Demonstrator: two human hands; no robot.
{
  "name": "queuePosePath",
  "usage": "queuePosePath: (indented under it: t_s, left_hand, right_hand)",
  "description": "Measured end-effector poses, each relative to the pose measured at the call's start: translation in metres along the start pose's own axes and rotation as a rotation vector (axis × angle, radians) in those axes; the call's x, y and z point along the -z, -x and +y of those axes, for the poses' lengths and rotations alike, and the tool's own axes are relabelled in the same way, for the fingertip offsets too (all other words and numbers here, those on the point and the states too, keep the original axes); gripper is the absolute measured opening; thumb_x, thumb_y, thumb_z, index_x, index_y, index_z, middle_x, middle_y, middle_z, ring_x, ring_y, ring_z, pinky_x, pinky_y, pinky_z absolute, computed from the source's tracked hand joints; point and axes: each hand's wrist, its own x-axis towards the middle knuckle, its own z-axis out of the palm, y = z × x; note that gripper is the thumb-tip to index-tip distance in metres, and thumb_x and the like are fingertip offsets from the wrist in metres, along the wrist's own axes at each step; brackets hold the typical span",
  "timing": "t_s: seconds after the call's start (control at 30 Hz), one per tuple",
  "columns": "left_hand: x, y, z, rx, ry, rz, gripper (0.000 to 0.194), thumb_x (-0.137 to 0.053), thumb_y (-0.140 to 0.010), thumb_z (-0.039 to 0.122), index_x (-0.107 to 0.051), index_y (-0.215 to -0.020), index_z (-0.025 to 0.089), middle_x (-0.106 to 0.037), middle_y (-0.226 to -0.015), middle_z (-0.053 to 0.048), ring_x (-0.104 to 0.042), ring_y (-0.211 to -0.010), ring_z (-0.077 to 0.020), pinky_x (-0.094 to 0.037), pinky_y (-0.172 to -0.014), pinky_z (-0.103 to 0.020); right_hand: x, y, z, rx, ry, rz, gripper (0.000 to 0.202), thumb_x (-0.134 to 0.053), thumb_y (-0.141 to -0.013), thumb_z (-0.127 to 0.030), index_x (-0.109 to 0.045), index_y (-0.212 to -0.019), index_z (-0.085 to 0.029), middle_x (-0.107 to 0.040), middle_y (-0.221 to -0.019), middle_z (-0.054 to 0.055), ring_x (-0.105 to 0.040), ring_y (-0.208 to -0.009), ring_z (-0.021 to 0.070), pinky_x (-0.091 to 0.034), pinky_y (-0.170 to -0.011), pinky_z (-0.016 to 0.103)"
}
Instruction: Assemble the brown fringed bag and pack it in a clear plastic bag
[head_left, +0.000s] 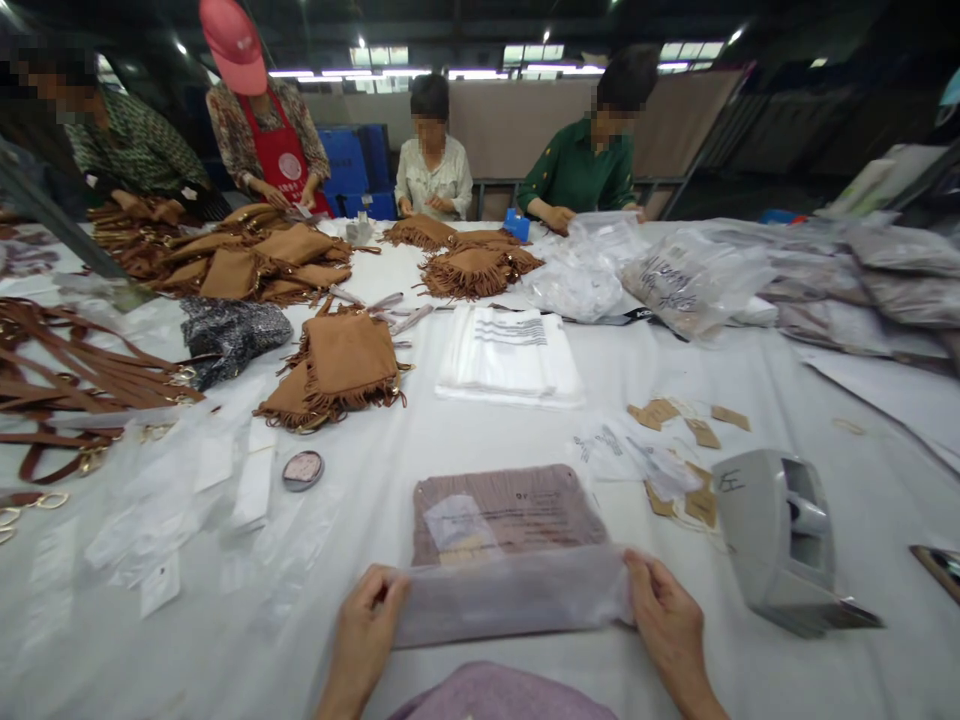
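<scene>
In front of me on the white-covered table lies a flat bundle in a clear plastic bag [517,500], greyish brown with dark print on it. A translucent flap of the bag is folded over the near side. My left hand [369,620] pinches the left end of this fold, and my right hand [664,610] pinches its right end. A small white packet with a tan tag [459,525] shows on the bundle's left half. To the right stands a grey tape dispenser [776,535], near several tan cardboard tags [701,490].
A stack of white printed plastic bags [506,355] lies ahead. Brown fringed bags [349,355] and leather straps [82,360] are at the left, with a small round tin [303,469] nearer. Filled plastic bags [694,275] pile up at the right. Several co-workers [592,165] work across the table.
</scene>
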Motion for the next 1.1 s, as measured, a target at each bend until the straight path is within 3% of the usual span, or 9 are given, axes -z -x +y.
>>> queuePosePath:
  t_s: [0.13,0.23,0.33,0.47,0.73,0.97,1.1]
  left_hand:
    - [0.006,-0.008,0.003,0.002,0.034,0.183,0.042,-0.04,-0.089,0.054,-0.044,-0.062,0.021,-0.041,-0.058,0.005,-0.043,-0.057,-0.0132,-0.037,-0.055,-0.023]
    - [0.011,-0.014,-0.006,-0.006,-0.07,0.234,0.04,-0.04,-0.089,0.051,-0.043,-0.062,0.022,-0.038,-0.055,0.006,-0.042,-0.053,-0.0121,-0.035,-0.054,-0.022]
    - [0.014,-0.018,-0.011,-0.04,-0.206,0.214,0.035,-0.04,-0.089,0.05,-0.051,-0.07,0.022,-0.041,-0.055,0.006,-0.045,-0.053,-0.0122,-0.035,-0.055,-0.022]
    - [0.016,-0.024,-0.017,-0.1,-0.316,0.174,0.035,-0.037,-0.091,0.049,-0.049,-0.072,0.023,-0.039,-0.052,0.006,-0.046,-0.049,-0.0127,-0.032,-0.052,-0.022]
    - [0.019,-0.025,-0.054,-0.253,-0.724,0.116,0.031,-0.032,-0.095,0.04,-0.053,-0.079,0.024,-0.054,-0.056,0.001,-0.055,-0.05,-0.017,-0.022,-0.049,-0.026]
    - [0.015,-0.027,-0.042,-0.254,-1.03,0.033,0.03,-0.034,-0.096,0.038,-0.057,-0.083,0.023,-0.059,-0.056,-0.001,-0.058,-0.05,-0.0186,-0.02,-0.046,-0.025]
    - [0.023,-0.034,-0.033,-0.249,-1.032,0.056,0.029,-0.041,-0.094,0.043,-0.057,-0.08,0.023,-0.062,-0.063,-0.001,-0.061,-0.057,-0.0195,-0.031,-0.048,-0.025]
  right_hand:
    - [0.002,0.022,-0.006,0.048,-0.026,-0.033,0.046,-0.05,-0.079,-0.057,-0.071,-0.084,-0.016,-0.067,-0.065,0.002,-0.059,-0.06,0.0178,-0.047,-0.058,0.025]
    - [-0.003,0.04,0.0,0.069,0.02,-0.062,0.046,-0.05,-0.08,-0.057,-0.072,-0.081,-0.016,-0.067,-0.063,0.001,-0.061,-0.061,0.0176,-0.047,-0.058,0.024]
    - [-0.006,0.052,0.01,0.055,0.081,-0.038,0.048,-0.048,-0.081,-0.058,-0.073,-0.082,-0.017,-0.07,-0.068,0.002,-0.065,-0.065,0.0189,-0.048,-0.06,0.024]
    - [-0.005,0.055,0.017,0.084,0.144,-0.014,0.052,-0.046,-0.082,-0.06,-0.073,-0.085,-0.017,-0.072,-0.071,0.003,-0.065,-0.064,0.0185,-0.048,-0.06,0.024]
    - [-0.009,0.055,0.015,0.199,0.241,-0.065,0.053,-0.038,-0.087,-0.061,-0.069,-0.076,-0.019,-0.066,-0.06,0.001,-0.056,-0.05,0.0135,-0.043,-0.056,0.025]
    - [-0.012,0.055,0.008,0.198,0.35,-0.028,0.053,-0.036,-0.085,-0.067,-0.054,-0.063,-0.023,-0.056,-0.051,-0.001,-0.051,-0.044,0.0139,-0.038,-0.051,0.026]
    - [-0.013,0.055,0.005,0.165,0.39,0.0,0.049,-0.036,-0.084,-0.068,-0.054,-0.073,-0.024,-0.059,-0.056,0.0,-0.057,-0.049,0.0184,-0.039,-0.052,0.029]
